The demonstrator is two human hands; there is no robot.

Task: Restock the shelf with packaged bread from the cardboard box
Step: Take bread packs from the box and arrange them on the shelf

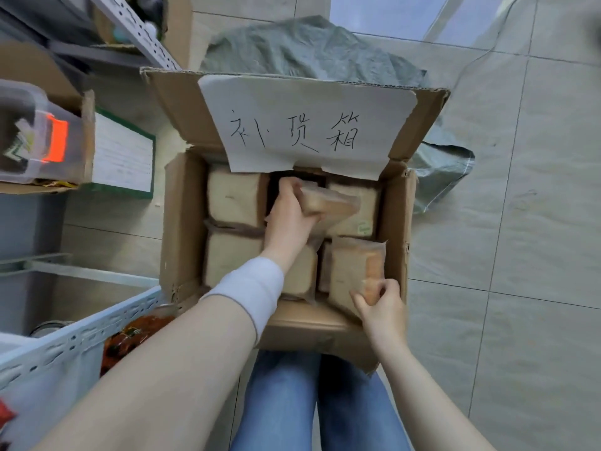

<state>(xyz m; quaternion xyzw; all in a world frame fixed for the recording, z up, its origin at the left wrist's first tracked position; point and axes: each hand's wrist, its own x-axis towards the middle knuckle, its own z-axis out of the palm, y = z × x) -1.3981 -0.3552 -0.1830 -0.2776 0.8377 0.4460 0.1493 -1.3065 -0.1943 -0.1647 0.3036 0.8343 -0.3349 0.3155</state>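
An open cardboard box [182, 229] sits on the floor in front of my knees, packed with several clear-wrapped bread loaves. My left hand [289, 216] reaches into the box's far middle and grips one bread pack [328, 201], lifted and tilted above the others. My right hand [382, 307] pinches the near end of a second bread pack [354, 271] at the box's near right corner. More loaves [232, 198] lie flat at the left side of the box. A metal shelf rail [78, 336] runs along the lower left.
A white paper with handwritten characters [305, 125] is stuck on the box's raised far flap. A grey plastic sack [312, 50] lies behind the box. Shelving at the left holds a clear bin with an orange latch [57, 136] and red snack packs [130, 340]. Tiled floor spreads to the right.
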